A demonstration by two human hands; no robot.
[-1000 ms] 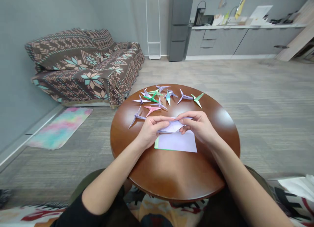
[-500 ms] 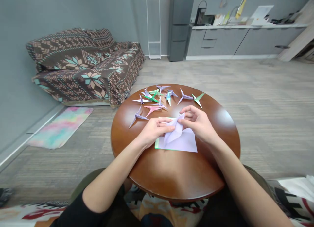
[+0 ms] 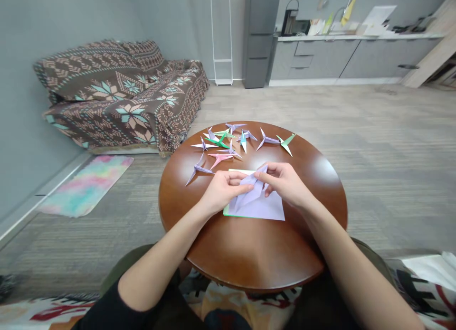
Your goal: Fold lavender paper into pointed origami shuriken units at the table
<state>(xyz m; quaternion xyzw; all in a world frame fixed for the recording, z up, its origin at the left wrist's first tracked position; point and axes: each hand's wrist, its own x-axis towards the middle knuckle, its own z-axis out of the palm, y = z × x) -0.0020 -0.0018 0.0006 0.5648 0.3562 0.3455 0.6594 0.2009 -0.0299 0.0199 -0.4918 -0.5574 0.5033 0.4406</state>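
Observation:
A partly folded sheet of lilac origami paper (image 3: 252, 193) is pinched between both hands above the table. My left hand (image 3: 224, 190) grips its left side, thumb on top. At its upper right corner, my right hand (image 3: 284, 179) pinches the edge between thumb and fingers. Directly beneath lies a stack of square paper (image 3: 270, 209), lilac on top with green edges showing at the left and front. Beyond the hands are several folded paper cranes in lilac, green and pink, among them a pink one (image 3: 220, 159) and a lilac one (image 3: 199, 169) near my left hand.
Everything rests on a round brown wooden table (image 3: 249, 259). A light green folded paper piece (image 3: 286, 144) lies near its far right edge. Further off stand a sofa with a patterned cover (image 3: 124, 102), a grey fridge (image 3: 261, 40) and a kitchen counter (image 3: 356, 37).
The lilac paper was held flat and level, then got turned and tilted so its point faces up and right. My right hand shifted its pinch to the upper corner; the left stayed nearly in place.

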